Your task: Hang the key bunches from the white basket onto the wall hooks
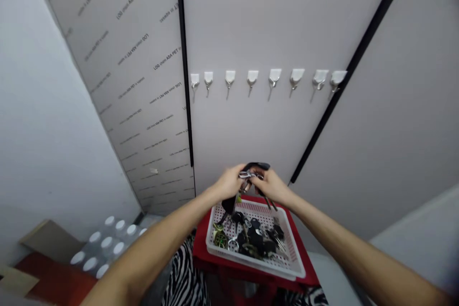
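bare forearms (163, 234) reached forward, and at their ends left hand (229, 183) and right hand (274, 186) both gripped a key bunch (247, 174) with a black strap (258, 165), held up between them, the white basket (298, 254) below. smart play here: low over that basket, so slips dropped back in, one hand pinching firmly, the other teasing tangles loose, no yanking.

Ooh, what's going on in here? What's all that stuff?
Someone is holding a bunch of keys in their left hand and right hand, above a white basket. More keys and key rings lie inside it. The basket sits on something red, and a row of hooks is on the wall panel ahead.
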`<state>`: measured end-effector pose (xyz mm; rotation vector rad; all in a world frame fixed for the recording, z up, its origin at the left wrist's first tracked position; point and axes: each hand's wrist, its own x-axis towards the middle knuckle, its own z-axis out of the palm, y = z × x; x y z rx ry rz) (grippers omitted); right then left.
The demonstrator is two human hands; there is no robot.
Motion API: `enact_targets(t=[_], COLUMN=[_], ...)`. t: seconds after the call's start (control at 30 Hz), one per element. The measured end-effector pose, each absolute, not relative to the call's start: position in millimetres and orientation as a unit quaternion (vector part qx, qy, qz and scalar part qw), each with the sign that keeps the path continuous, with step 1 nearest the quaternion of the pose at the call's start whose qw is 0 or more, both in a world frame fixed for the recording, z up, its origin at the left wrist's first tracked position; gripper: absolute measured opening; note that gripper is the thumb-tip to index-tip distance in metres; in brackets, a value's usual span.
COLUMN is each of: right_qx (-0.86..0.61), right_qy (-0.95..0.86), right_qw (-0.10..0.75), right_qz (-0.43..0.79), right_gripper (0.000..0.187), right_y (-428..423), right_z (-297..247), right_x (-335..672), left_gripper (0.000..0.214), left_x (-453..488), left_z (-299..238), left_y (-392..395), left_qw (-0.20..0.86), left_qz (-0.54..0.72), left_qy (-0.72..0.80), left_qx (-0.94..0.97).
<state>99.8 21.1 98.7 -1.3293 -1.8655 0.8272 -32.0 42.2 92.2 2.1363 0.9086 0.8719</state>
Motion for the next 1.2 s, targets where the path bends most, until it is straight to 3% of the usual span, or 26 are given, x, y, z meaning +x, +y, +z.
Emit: enact_targets(t=[0.23, 0.37, 0.63, 0.93, 1.07, 1.13, 1.2], right_qx=[-0.546, -0.563, -0.589, -0.574, -0.598, -0.596, -0.569], right_qy=[-0.703, -0.692, -0.72, -0.773, -0.74, -0.714, -0.688], right_qw=[0.338, 0.307, 0.225, 0.12, 0.102, 0.15, 0.251], right_qz=[0.306, 0.333, 0.289, 0.241, 0.292, 0.335, 0.374], right_gripper=[0.021, 0.024, 0.025, 0.019, 0.022, 0.03, 0.04], right_y=[0.3, -7.3, -14.7, -23.6, -19.9, -14.2, -4.7], right_z=[44.7, 26.0, 6.4, 44.9, 68.0, 81.2, 98.5], right_x=[130.9, 137.6, 144.8, 162.3, 168.1, 162.9, 152.2], left_gripper=[0.035, 0.037, 0.033, 0.046, 0.04, 0.039, 0.047], left_x=[-2.2, 3.7, 6.6, 22.8, 17.8, 10.7, 3.2], left_z=[59.7, 46.2, 33.8, 37.0, 42.8, 54.4, 76.2], left_y=[15.8, 3.0, -11.0, -12.3, -3.6, 8.8, 25.0], left_qw=[0.145, 0.153, 0.148, 0.107, 0.17, 0.254, 0.362], left_qz=[0.121, 0.067, 0.106, 0.001, 0.032, 0.119, 0.214], left_qy=[0.431, 0.416, 0.397, 0.382, 0.407, 0.417, 0.416], left_qx=[0.882, 0.894, 0.9, 0.918, 0.897, 0.865, 0.806])
